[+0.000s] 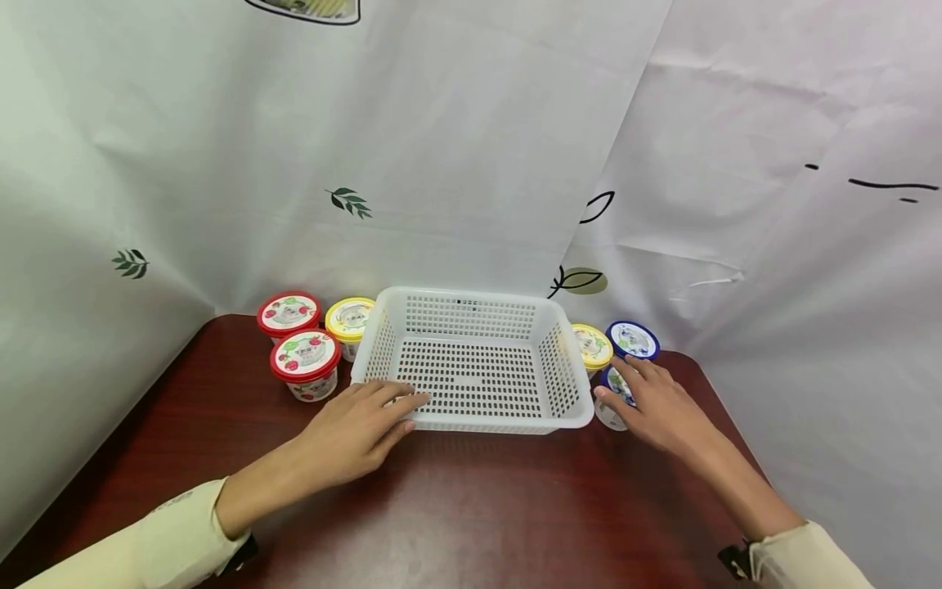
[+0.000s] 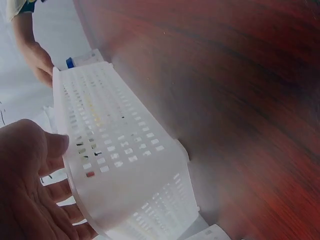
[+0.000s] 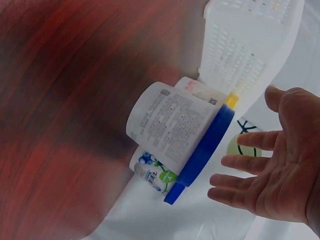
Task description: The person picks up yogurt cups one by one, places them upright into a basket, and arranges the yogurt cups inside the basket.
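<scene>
A dark red table (image 1: 471, 507) bears a white basket (image 1: 486, 423) toward its far side. A person's left hand (image 1: 359, 427) straddles the basket's near-left rim, though whether it pinches is unclear; the right hand (image 1: 660, 406), spread wide, hovers beside two blue-lidded cups (image 3: 175, 130).

From my end I see a makeshift screened corner: a creased white sheet (image 1: 471, 147) printed with leaves (image 1: 353, 202) fills the top of the head view and runs down both sides, with a seam (image 1: 622, 123) at upper right, closing in a dark red wood-grain table (image 1: 478, 507) along the bottom. Whether a home, shop or office lies beyond, I cannot tell.
</scene>
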Action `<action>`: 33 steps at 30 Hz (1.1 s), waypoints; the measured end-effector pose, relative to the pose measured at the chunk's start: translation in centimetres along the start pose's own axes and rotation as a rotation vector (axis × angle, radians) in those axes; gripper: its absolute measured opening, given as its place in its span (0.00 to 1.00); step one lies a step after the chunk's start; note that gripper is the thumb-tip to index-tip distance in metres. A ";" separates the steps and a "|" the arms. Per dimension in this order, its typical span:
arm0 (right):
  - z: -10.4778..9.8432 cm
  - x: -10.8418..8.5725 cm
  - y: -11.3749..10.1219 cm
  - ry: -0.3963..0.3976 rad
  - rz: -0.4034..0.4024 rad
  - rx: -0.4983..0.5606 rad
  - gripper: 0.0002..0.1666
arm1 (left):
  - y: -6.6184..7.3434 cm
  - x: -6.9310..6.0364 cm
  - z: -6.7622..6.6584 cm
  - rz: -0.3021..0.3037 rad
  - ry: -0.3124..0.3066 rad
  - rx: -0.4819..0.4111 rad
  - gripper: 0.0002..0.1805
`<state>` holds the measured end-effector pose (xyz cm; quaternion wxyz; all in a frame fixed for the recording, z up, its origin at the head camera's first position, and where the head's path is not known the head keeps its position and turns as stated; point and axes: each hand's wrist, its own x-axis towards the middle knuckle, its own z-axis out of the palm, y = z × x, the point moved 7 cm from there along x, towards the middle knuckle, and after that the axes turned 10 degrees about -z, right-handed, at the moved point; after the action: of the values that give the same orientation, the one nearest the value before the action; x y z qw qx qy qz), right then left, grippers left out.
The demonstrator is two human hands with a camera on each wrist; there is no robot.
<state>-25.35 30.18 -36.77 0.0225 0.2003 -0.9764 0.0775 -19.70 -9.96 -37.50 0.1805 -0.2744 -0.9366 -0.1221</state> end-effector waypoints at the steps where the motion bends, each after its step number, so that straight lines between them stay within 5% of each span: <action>1: 0.0 0.1 0.0 -0.001 0.001 -0.003 0.48 | 0.2 -0.1 -0.1 0.011 0.012 0.011 0.23; 14: -0.1 1.0 0.0 -0.035 0.013 -0.002 0.49 | 1.3 -0.5 -0.6 0.052 0.062 0.152 0.31; 26: 0.2 1.0 0.8 -0.140 0.027 0.015 0.49 | 1.8 -0.2 -0.6 0.027 0.046 0.140 0.30; 33: -0.3 1.5 0.9 -0.112 -0.017 -0.028 0.45 | 1.8 -0.2 -0.5 0.022 0.032 0.138 0.31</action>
<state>-27.04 30.43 -36.52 -0.0289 0.2123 -0.9754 0.0520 -18.35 -8.75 -36.87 0.2153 -0.2696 -0.9367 -0.0598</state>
